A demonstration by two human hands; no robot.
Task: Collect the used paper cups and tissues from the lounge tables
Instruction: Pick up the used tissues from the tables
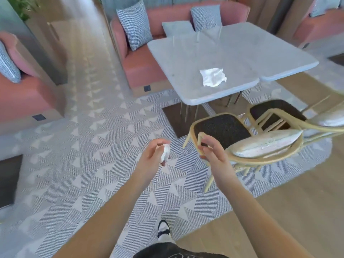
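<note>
Your left hand [154,153], just left of the frame's centre, is curled round a small crumpled white tissue wad [165,152] and grips it over the patterned grey rug [93,164]. Your right hand [208,149], just right of centre, holds nothing — its fingers hang loosely curled in front of the pale wooden chair with the dark woven seat [221,129].

The next thing to collect, as far as I can judge, is the flat, crinkled white tissue [213,77] lying on the pale grey stone tabletop [186,58], right of centre in the upper half of the frame, near the table's front edge. No paper cups show on this tabletop.

To do this well, step past the chair rather than leaning over it, and reach with the free right hand. Pinch the tissue at its raised middle so it bunches as it lifts — a loose sheet dragged by one corner may slide or tear. Keep the left hand's grip firm so the wad does not drop.
</note>
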